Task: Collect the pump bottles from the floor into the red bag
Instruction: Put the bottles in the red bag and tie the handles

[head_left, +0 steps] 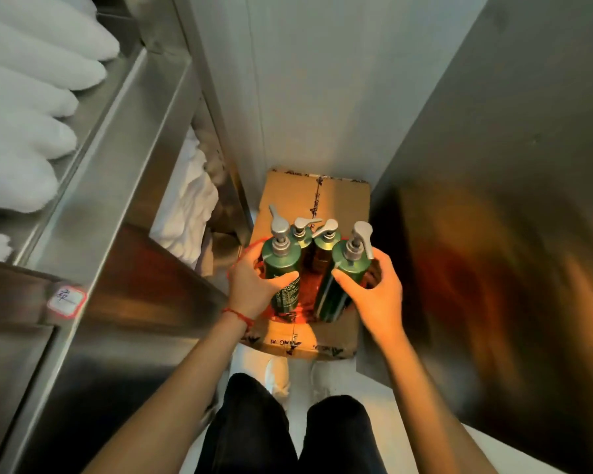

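Several dark green pump bottles with silver pumps stand upright inside a thin red bag (308,281) that sits on a cardboard box. My left hand (254,285) grips the front left bottle (283,278) around its body. My right hand (379,295) wraps the front right bottle (343,285), which leans slightly. Two more bottles (322,249) stand behind them, partly hidden. The bag's red rim (245,251) shows near my left fingers; most of the bag is hidden by bottles and hands.
The cardboard box (322,200) lies on the white floor in a narrow gap. A steel shelf unit (117,165) with white folded linens (24,124) stands on the left. A steel panel (493,234) closes the right. My legs and white shoes (278,374) are below.
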The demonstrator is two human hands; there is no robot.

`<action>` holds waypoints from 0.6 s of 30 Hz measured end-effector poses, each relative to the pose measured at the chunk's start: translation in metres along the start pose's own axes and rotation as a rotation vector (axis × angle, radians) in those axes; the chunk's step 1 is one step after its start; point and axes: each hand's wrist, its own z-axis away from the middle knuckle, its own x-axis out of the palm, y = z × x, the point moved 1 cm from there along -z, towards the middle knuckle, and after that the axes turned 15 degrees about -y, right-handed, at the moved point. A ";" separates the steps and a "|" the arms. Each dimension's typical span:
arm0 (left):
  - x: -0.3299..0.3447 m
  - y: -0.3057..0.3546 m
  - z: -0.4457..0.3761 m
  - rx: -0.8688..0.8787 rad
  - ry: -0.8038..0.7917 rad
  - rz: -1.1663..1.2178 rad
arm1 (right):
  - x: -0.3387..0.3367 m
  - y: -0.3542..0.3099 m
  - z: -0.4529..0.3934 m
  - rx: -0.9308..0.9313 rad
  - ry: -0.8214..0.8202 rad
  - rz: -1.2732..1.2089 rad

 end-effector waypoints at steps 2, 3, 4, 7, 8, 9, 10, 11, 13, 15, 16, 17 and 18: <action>-0.001 -0.008 -0.010 -0.020 0.011 -0.042 | 0.003 0.005 -0.007 0.000 -0.010 0.050; -0.002 -0.012 -0.013 -0.020 0.016 -0.068 | 0.004 0.008 -0.011 0.002 -0.017 0.066; -0.001 -0.015 -0.017 -0.017 0.027 -0.090 | 0.005 0.011 -0.014 0.008 -0.026 0.076; 0.001 -0.022 -0.023 -0.008 0.022 -0.102 | 0.009 0.020 -0.020 0.009 -0.052 0.078; 0.002 -0.025 -0.026 -0.002 0.016 -0.096 | 0.010 0.024 -0.022 0.008 -0.057 0.076; 0.003 -0.029 -0.028 -0.002 0.010 -0.086 | 0.012 0.028 -0.024 0.006 -0.057 0.081; 0.005 -0.032 -0.031 0.000 0.003 -0.080 | 0.013 0.033 -0.025 0.002 -0.057 0.091; 0.007 -0.036 -0.033 0.006 0.000 -0.079 | 0.014 0.037 -0.026 0.002 -0.057 0.099; 0.010 -0.044 -0.035 0.004 0.003 -0.070 | 0.016 0.046 -0.027 0.012 -0.057 0.109; 0.013 -0.052 -0.038 -0.006 0.004 -0.050 | 0.018 0.054 -0.029 0.016 -0.057 0.120; 0.015 -0.054 -0.039 -0.004 -0.004 -0.043 | 0.019 0.057 -0.030 0.018 -0.059 0.117; 0.017 -0.057 -0.040 -0.012 -0.011 -0.046 | 0.019 0.061 -0.031 0.024 -0.063 0.108; 0.019 -0.060 -0.041 -0.006 -0.017 -0.043 | 0.020 0.065 -0.032 0.028 -0.068 0.100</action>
